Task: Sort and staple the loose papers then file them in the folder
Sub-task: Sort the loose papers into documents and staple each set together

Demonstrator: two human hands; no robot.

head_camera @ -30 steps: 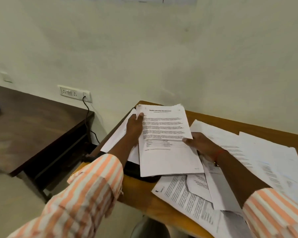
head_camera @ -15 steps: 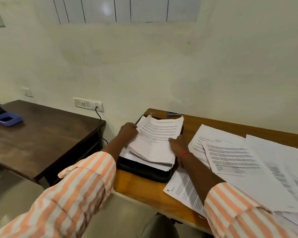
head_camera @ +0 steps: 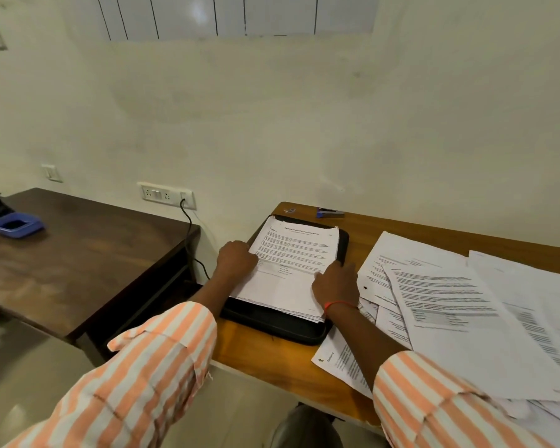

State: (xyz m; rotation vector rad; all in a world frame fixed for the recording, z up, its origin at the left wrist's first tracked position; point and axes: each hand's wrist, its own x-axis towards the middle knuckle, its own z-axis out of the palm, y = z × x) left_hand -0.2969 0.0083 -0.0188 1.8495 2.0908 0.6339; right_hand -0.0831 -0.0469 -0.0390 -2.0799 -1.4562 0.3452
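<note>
A stack of printed papers lies flat on a black folder at the left end of the orange-brown desk. My left hand is curled on the stack's left edge. My right hand grips its right edge, fingers lying on the top sheet. A blue stapler sits behind the folder near the wall, apart from both hands. Several loose printed sheets are spread over the desk to the right.
A small metal clip lies left of the stapler. A dark wooden table stands to the left with a blue tray on it. A wall socket has a black cable hanging between the tables.
The stack, held up and tilted a second ago, has come down flat onto the black folder. Both hands have stayed on its side edges, and the view has tilted up.
</note>
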